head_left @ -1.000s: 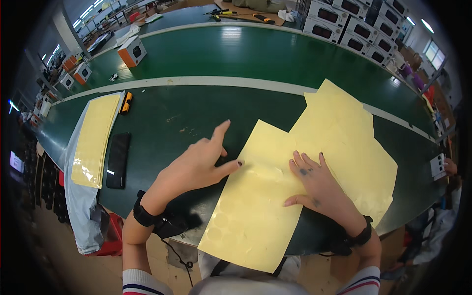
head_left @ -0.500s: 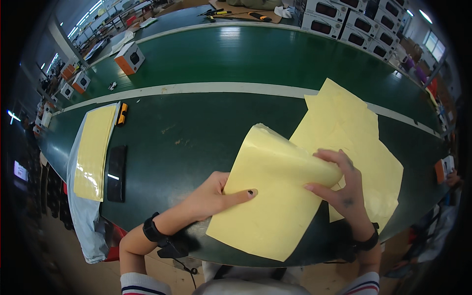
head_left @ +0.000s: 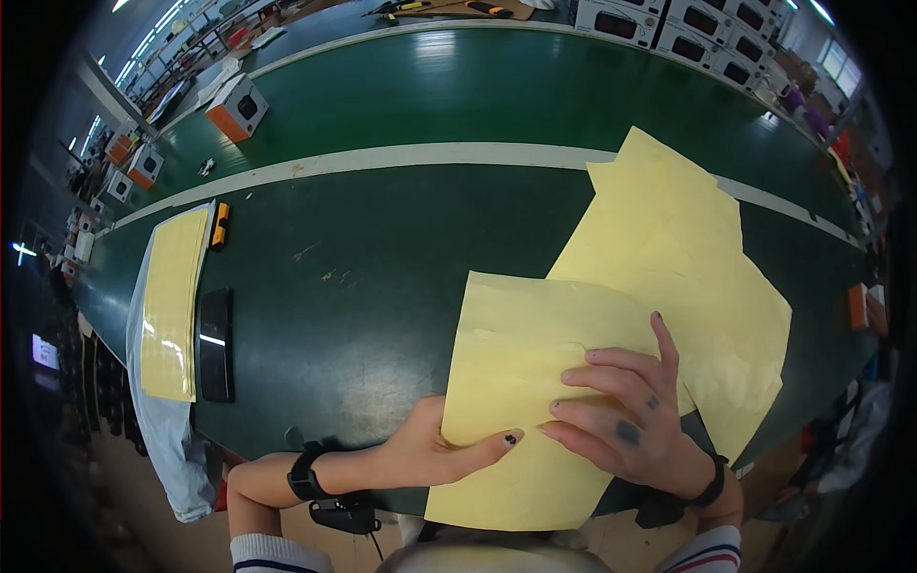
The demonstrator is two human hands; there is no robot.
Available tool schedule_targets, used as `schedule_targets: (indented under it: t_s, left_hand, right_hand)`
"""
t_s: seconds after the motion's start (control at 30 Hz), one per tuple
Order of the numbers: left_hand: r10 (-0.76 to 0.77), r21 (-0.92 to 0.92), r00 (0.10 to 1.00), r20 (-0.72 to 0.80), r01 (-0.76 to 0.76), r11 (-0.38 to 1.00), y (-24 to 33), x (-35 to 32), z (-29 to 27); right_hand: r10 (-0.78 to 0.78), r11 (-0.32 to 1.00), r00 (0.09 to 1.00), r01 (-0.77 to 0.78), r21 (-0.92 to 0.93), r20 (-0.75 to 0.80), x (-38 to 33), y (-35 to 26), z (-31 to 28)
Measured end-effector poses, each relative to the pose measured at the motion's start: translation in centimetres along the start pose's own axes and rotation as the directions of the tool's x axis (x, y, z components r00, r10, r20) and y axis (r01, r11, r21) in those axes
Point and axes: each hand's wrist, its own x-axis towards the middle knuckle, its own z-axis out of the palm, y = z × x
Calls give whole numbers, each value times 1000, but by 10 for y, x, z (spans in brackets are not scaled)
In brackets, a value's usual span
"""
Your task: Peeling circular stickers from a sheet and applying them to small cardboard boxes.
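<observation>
My left hand (head_left: 444, 456) grips the left edge of a yellow sheet (head_left: 521, 329), thumb on top and its other fingers hidden underneath. The sheet lies nearly flat at the near edge of the green table. On the sheet's right part rests my right hand (head_left: 621, 411), fingers spread and bent a little, with nothing gripped in it. Farther right, partly under the held sheet, several more yellow sheets (head_left: 669, 239) overlap in a loose, uneven pile.
At the left are a stack of glossy yellow sheets (head_left: 172, 306) on a pale plastic bag (head_left: 177, 458), a black bar-shaped object (head_left: 216, 344) and an orange-black cutter (head_left: 221, 225). White-and-orange boxes (head_left: 239, 107) stand beyond the pale strip. Stacked boxes (head_left: 688, 38) fill the far right.
The sheet's curled far part has come down flat. My right hand has let go of its right edge and moved left onto its surface. The left hand still holds on, slightly lower.
</observation>
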Motion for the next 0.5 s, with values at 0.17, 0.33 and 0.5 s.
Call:
schedule_targets:
  t_s: [0.17,0.33,0.5]
  left_hand:
    - [194,207,979,-57,-178,962,-8,0,4]
    - [197,266,977,-80,-170,949,-15,-5,8]
    - [203,244,976,-83,-177,953,-29,4,26]
  right_hand:
    - [-37,999,999,37,3,7,1,-6,6]
    - [-75,997,989,78,-19,124,5,-14,9]
    - [-83,996,987,88,-31,139,-9,-21,3]
